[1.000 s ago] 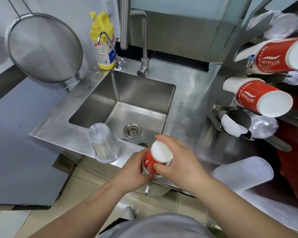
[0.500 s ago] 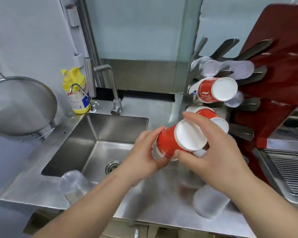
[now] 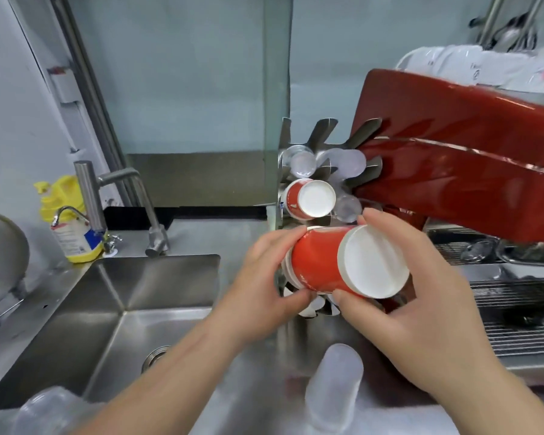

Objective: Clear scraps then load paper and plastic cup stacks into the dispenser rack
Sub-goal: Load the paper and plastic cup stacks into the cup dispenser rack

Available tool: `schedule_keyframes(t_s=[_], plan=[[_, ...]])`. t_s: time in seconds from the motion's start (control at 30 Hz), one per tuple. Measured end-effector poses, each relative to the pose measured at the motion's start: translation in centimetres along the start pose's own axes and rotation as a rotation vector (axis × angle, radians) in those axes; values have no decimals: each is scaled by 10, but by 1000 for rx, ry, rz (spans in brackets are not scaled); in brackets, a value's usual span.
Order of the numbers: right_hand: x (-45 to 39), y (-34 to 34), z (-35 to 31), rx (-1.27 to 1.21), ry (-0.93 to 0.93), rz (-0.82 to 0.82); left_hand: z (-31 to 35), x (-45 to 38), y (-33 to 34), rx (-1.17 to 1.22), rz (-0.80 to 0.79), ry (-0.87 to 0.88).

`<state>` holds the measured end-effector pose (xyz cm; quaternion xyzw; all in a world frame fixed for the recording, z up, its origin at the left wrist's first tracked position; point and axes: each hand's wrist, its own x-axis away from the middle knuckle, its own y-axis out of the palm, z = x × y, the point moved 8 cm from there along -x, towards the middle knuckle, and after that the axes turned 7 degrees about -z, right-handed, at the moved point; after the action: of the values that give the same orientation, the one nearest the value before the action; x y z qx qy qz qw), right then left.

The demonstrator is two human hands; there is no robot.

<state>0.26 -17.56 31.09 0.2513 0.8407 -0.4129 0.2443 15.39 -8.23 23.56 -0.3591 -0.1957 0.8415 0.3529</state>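
Observation:
A stack of red paper cups (image 3: pixel 324 262) lies sideways with its white base toward me, held by both hands at the steel dispenser rack (image 3: pixel 324 133). My left hand (image 3: pixel 264 277) grips its rim end near the rack. My right hand (image 3: pixel 421 309) wraps the base end, thumb below and fingers above. Another red paper cup stack (image 3: pixel 308 199) sits in the slot just above. Clear plastic cups (image 3: pixel 299 161) fill the top slots. One frosted plastic cup stack (image 3: pixel 333 387) stands upside down on the counter in front, and another clear stack (image 3: pixel 44 412) lies at bottom left.
A steel sink (image 3: pixel 113 309) with a tap (image 3: pixel 120 202) lies to the left, a yellow soap bottle (image 3: pixel 73 227) behind it. A red espresso machine (image 3: pixel 465 171) crowds the rack's right side, with its drip grate (image 3: pixel 522 315) below. A strainer (image 3: pixel 0 255) hangs at far left.
Both hands have carried the red paper cup stack from the counter's front edge up to the rack. The view has lifted and closed in on the rack.

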Motion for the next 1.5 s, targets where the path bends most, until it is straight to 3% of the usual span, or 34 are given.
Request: schedule_keyframes(t_s=[0.23, 0.5, 1.5], plan=[[16, 27, 19, 39, -95, 17, -33, -7, 28, -13, 2, -3], [17, 51, 52, 8, -77, -10, -60, -9, 44, -72, -100, -65], [-18, 87, 113, 11, -24, -146, -112, -49, 58, -83, -97, -137]])
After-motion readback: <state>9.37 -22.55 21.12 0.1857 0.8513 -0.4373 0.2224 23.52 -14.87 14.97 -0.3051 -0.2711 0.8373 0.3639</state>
